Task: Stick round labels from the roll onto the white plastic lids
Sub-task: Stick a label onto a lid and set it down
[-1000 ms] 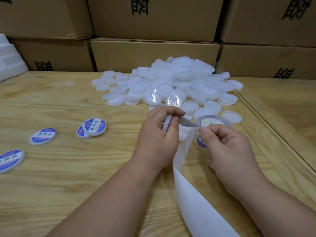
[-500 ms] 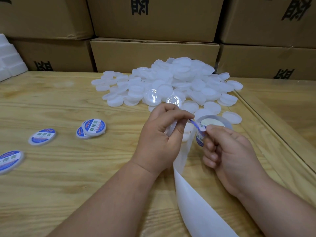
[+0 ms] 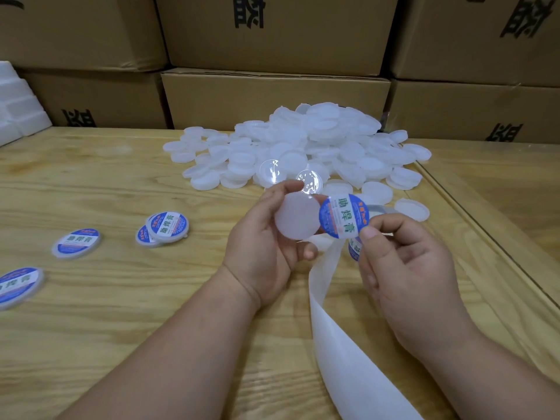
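Round label (image 3: 344, 215): blue rim, white centre band with green characters, printed face toward the camera. Held above the wooden table (image 3: 91, 328), its left edge overlapping the right edge of a bare white lid (image 3: 295, 215).

Right hand (image 3: 406, 268): thumb and forefinger pinch the label at its lower right edge; remaining fingers loosely curled below.

Left hand (image 3: 263, 247): holds the bare lid by its rim, forefinger tip on the top edge, thumb below; lid's flat face tilted toward the camera.

Label roll (image 3: 378, 209): mostly hidden behind the label and the right hand; only a grey arc of it shows just right of the label. A second printed label (image 3: 354, 248) shows below the held one, on the liner. White backing strip (image 3: 339, 344) trails from beneath the label toward the near table edge.

Pile of unlabelled lids (image 3: 306, 147): on the table behind the label, reaching to the cardboard boxes (image 3: 272, 95).

Finished lids (image 3: 166, 227): well left of the label, four visible, two of them overlapping. White foam blocks (image 3: 15, 107) far left of the pile.
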`<state>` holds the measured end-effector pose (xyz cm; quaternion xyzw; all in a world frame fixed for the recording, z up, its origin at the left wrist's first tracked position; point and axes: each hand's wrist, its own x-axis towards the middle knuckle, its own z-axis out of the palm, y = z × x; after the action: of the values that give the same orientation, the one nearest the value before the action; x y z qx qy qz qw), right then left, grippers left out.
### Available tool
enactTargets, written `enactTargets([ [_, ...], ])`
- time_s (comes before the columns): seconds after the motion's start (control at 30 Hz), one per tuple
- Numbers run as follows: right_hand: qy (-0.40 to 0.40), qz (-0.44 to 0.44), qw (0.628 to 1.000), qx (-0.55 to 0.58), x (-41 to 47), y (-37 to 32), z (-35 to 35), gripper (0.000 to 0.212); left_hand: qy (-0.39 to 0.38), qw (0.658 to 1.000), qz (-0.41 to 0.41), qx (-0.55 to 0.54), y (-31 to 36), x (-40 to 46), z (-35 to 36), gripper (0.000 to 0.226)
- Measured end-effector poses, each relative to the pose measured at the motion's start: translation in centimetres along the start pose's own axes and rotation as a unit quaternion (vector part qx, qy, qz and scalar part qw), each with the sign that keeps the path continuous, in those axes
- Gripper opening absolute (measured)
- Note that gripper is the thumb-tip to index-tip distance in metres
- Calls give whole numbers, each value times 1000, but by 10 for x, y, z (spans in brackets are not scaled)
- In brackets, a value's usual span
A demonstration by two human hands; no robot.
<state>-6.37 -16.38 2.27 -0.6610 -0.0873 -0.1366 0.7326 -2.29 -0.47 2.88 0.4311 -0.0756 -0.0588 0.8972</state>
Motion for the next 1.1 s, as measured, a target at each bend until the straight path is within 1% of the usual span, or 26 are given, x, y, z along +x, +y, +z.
enactTargets([
  [0.13, -45, 37, 998, 10, 0, 0, 3, 14, -8, 997, -18, 70, -4, 0, 3, 35],
  [0.23, -52, 61, 997, -10, 1, 3, 6, 12, -33, 997, -29, 66, -6, -1, 3, 32],
  [0.4, -37, 70, 997, -21, 1, 8, 7, 22, -59, 996, -31, 59, -9, 0, 0, 34],
  [0.63, -24, 72, 997, -31, 2, 8, 9, 22, -69, 994, -38, 76, -10, 1, -2, 37],
  [1.1, -15, 83, 996, -36, 4, 13, 7, 16, -73, 992, -45, 92, -11, 2, -1, 34],
])
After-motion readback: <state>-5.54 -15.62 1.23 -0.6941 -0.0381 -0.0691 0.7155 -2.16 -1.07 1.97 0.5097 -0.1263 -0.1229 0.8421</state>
